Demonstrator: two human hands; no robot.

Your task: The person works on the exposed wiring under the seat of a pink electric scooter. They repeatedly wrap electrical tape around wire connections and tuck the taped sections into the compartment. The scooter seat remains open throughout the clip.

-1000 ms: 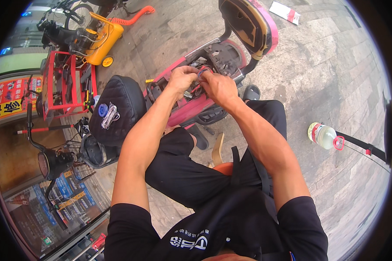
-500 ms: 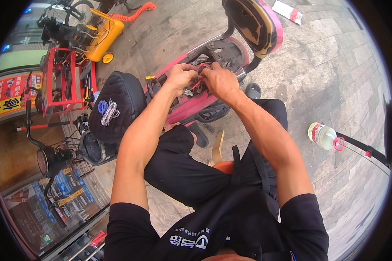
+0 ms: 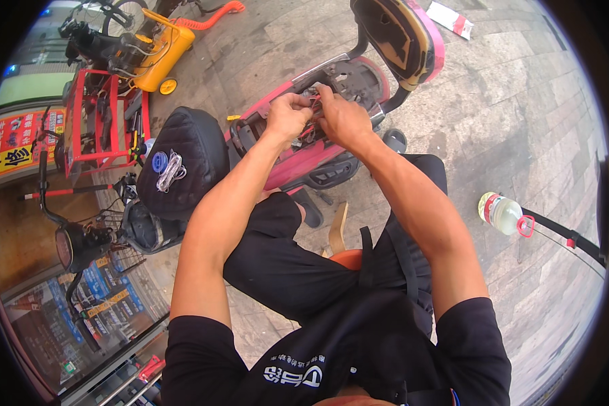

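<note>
A pink electric scooter (image 3: 311, 157) stands in front of me with its middle compartment open and wiring exposed. Over that opening, my left hand (image 3: 289, 116) is closed in a pinch on red wires (image 3: 314, 101). My right hand (image 3: 344, 118) sits just to the right, its fingers also pinched on the wires. The fingers hide exactly where each wire is gripped. More tangled wires hang below the hands inside the scooter's body. Beyond my right hand rises the scooter's black padded backrest (image 3: 394, 37) with a pink edge.
To the left, a black quilted seat (image 3: 186, 152) carries a blue tape roll (image 3: 159, 162) and a bundle of pale cord (image 3: 171, 172). Farther back are a red metal rack (image 3: 81, 125) and a yellow air compressor (image 3: 162, 57). A bottle of pale liquid (image 3: 502, 214) is at right.
Both hands stay over the wiring. The right hand's fingers have shifted slightly up and right, opening a small gap between the hands where red wire shows.
</note>
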